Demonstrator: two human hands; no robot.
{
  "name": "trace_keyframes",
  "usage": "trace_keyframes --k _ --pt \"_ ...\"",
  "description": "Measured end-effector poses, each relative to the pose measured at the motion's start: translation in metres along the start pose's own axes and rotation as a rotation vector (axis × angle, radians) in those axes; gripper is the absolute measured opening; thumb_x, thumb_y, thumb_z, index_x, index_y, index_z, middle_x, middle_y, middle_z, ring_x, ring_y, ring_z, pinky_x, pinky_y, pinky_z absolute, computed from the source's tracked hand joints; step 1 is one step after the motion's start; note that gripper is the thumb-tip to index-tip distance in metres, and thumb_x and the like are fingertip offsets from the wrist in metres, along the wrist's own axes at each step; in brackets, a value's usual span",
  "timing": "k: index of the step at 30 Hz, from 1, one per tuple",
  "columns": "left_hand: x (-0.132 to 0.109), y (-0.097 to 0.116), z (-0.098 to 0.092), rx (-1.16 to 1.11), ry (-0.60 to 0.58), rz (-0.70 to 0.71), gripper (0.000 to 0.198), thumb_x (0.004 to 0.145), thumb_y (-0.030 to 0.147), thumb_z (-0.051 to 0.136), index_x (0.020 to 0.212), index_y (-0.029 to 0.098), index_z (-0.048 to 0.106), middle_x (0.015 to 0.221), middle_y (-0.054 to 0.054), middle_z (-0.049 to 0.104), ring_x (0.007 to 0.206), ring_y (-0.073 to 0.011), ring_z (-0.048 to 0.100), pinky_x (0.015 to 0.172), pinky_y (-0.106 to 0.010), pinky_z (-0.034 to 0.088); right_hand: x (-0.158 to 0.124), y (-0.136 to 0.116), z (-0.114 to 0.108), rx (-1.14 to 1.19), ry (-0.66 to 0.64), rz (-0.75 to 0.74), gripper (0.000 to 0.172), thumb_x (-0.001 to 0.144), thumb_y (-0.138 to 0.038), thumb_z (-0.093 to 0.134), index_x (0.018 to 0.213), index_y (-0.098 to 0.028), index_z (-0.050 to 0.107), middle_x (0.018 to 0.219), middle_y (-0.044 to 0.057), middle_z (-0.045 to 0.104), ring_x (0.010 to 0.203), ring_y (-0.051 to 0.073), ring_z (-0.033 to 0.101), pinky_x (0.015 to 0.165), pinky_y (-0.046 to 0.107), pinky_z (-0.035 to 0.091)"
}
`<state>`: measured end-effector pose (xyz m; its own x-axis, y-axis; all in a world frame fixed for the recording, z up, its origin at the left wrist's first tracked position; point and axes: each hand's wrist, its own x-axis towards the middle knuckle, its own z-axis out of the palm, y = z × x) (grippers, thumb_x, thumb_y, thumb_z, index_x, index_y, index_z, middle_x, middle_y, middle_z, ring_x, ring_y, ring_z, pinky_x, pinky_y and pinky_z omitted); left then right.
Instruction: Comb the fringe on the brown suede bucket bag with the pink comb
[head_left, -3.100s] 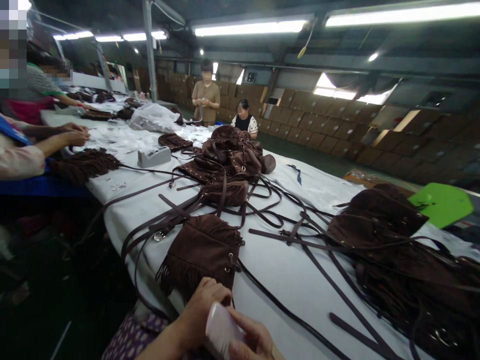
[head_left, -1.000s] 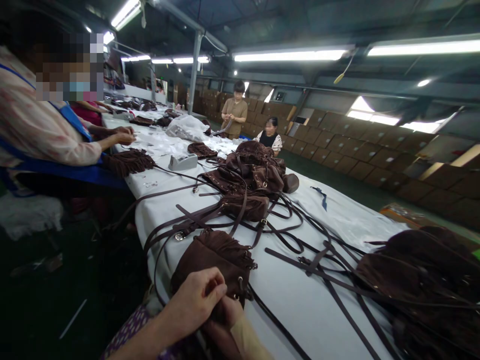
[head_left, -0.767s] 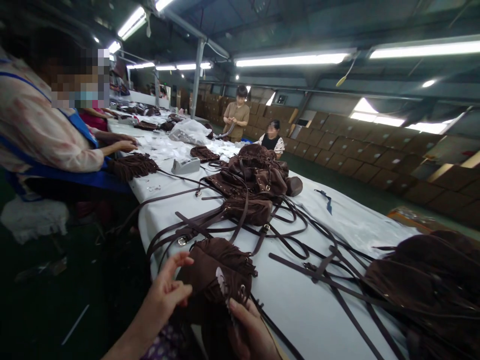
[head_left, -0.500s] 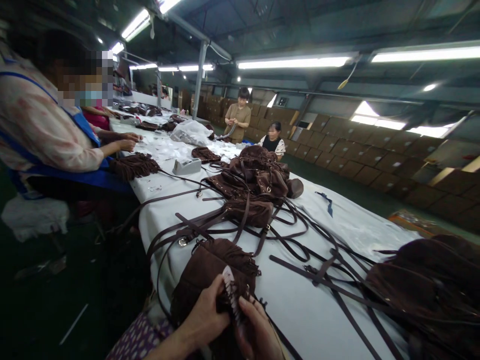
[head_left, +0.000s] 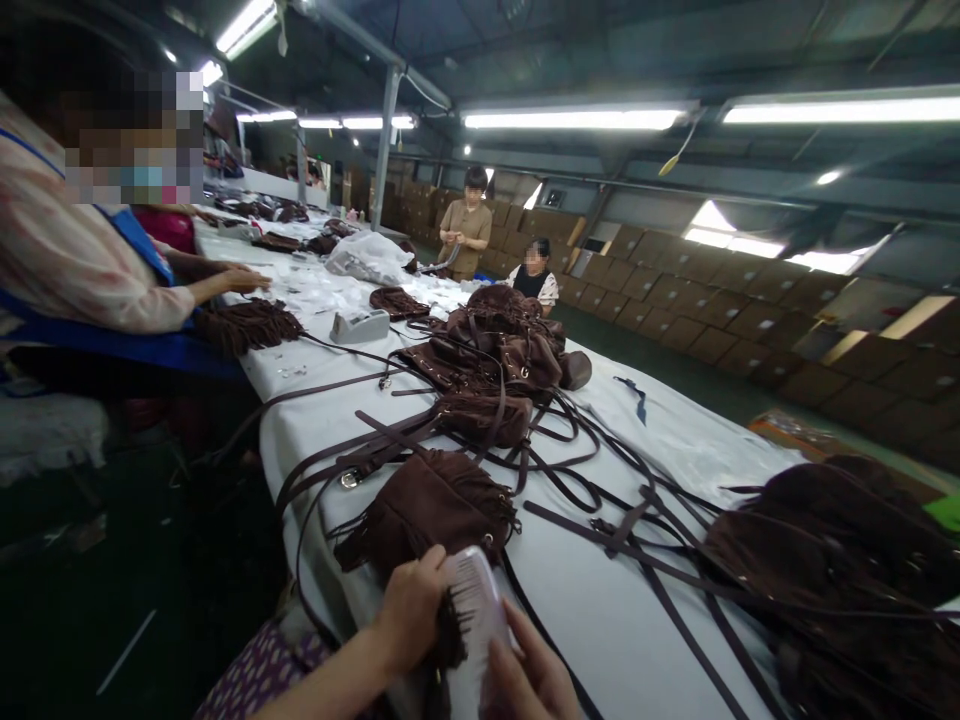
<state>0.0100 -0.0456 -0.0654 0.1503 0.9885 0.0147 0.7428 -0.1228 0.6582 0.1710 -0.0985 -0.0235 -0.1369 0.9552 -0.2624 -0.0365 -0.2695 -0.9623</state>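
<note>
In my right hand [head_left: 536, 665] I grip a pale comb [head_left: 486, 600], its teeth facing left against dark brown fringe. My left hand [head_left: 412, 610] is closed around a bunch of that fringe [head_left: 450, 630], just left of the teeth. The fringe hangs by a dark brown bag [head_left: 431, 505], which lies at the near edge of the white table [head_left: 592, 600]. Part of the fringe is hidden behind my fingers and the comb.
Beyond it lie piled brown bags [head_left: 502, 350] with tangled straps [head_left: 577, 490]. More bags [head_left: 840, 560] sit at the right. A grey tape dispenser [head_left: 360, 326] stands near a co-worker [head_left: 90, 240] on the left. Two other people are farther back, before stacked cartons [head_left: 675, 300].
The comb has turned so its broad side shows, and my right hand has moved slightly right. The bag now lies flatter, with more of it visible. The whole view has shifted a little.
</note>
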Motion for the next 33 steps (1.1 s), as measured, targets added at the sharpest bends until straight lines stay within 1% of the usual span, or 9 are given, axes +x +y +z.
trace_keyframes --k 3,5,8,10,13,16,23,30,33 --pt "-0.052 -0.002 0.010 0.033 -0.144 0.309 0.030 0.080 0.016 0.053 0.107 0.024 0.063 0.111 -0.009 0.066 0.086 -0.0216 0.066 0.073 -0.029 0.052 0.025 0.003 0.011 0.003 0.083 -0.028 0.088 0.070 -0.067 0.070 0.137 -0.015 0.045 0.053 -0.004 0.058 0.036 0.010 0.045 0.035 0.020 0.035" --pt "-0.075 -0.012 0.002 -0.069 -0.117 0.385 0.029 0.086 0.022 0.049 0.111 0.026 0.063 0.112 -0.009 0.066 0.076 -0.0195 0.066 0.068 -0.029 0.053 0.036 0.003 0.017 -0.043 0.071 -0.050 0.088 0.069 -0.068 0.070 0.136 -0.016 0.046 0.054 -0.005 0.058 0.039 0.011 0.048 0.037 0.020 0.037" --pt "-0.075 -0.039 -0.033 -0.434 0.219 0.020 0.041 0.088 0.036 0.053 0.128 0.027 0.050 0.129 -0.011 0.058 0.064 -0.0114 0.061 0.066 -0.027 0.054 0.046 0.001 0.023 -0.116 0.029 -0.065 0.085 0.072 -0.067 0.067 0.137 -0.017 0.046 0.059 -0.004 0.060 0.041 0.011 0.051 0.038 0.021 0.039" --pt "-0.058 -0.060 -0.059 -0.728 0.441 -0.366 0.065 0.086 0.048 0.055 0.141 0.024 0.029 0.136 -0.016 0.050 0.047 -0.0052 0.053 0.044 -0.022 0.044 0.050 0.002 0.026 -0.145 0.006 -0.075 0.083 0.074 -0.066 0.066 0.137 -0.017 0.046 0.060 -0.004 0.060 0.040 0.011 0.051 0.036 0.021 0.037" --pt "-0.033 -0.081 -0.073 -0.975 0.232 -0.554 0.079 0.082 0.062 0.055 0.140 0.015 0.029 0.108 -0.015 0.066 0.042 -0.0066 0.052 0.034 -0.018 0.031 0.057 0.010 0.028 -0.199 -0.006 -0.064 0.082 0.076 -0.064 0.064 0.138 -0.014 0.045 0.058 -0.004 0.058 0.039 0.010 0.049 0.035 0.020 0.035" --pt "-0.032 -0.082 -0.057 -0.946 0.014 -0.553 0.086 0.071 0.066 0.066 0.131 0.010 0.039 0.072 -0.005 0.068 0.037 -0.0103 0.052 0.033 -0.018 0.030 0.064 0.023 0.028 -0.281 -0.009 -0.059 0.083 0.079 -0.065 0.059 0.140 -0.012 0.042 0.057 -0.006 0.054 0.039 0.010 0.047 0.036 0.021 0.035" --pt "-0.057 -0.057 -0.018 -1.036 0.040 -0.656 0.084 0.065 0.062 0.073 0.125 0.013 0.040 0.060 0.002 0.062 0.034 -0.0100 0.046 0.034 -0.020 0.027 0.065 0.038 0.032 -0.386 0.008 -0.104 0.077 0.083 -0.061 0.055 0.140 -0.010 0.044 0.059 -0.004 0.055 0.043 0.012 0.046 0.039 0.024 0.037" --pt "-0.059 -0.058 -0.012 -1.014 -0.015 -0.778 0.046 0.071 0.060 0.067 0.087 0.018 0.057 0.053 0.008 0.043 0.042 -0.0086 0.033 0.041 -0.022 0.020 0.064 0.030 0.034 -0.330 -0.019 -0.080 0.083 0.079 -0.063 0.061 0.141 -0.010 0.044 0.057 -0.004 0.053 0.042 0.012 0.044 0.039 0.024 0.037" --pt "-0.063 -0.064 -0.016 -0.802 0.062 -0.631 0.045 0.075 0.063 0.060 0.071 0.018 0.056 0.058 0.004 0.049 0.055 -0.0140 0.046 0.050 -0.025 0.031 0.063 0.012 0.040 -0.376 -0.072 -0.142 0.070 0.083 -0.057 0.060 0.139 -0.015 0.049 0.057 -0.003 0.056 0.043 0.013 0.048 0.042 0.025 0.040"
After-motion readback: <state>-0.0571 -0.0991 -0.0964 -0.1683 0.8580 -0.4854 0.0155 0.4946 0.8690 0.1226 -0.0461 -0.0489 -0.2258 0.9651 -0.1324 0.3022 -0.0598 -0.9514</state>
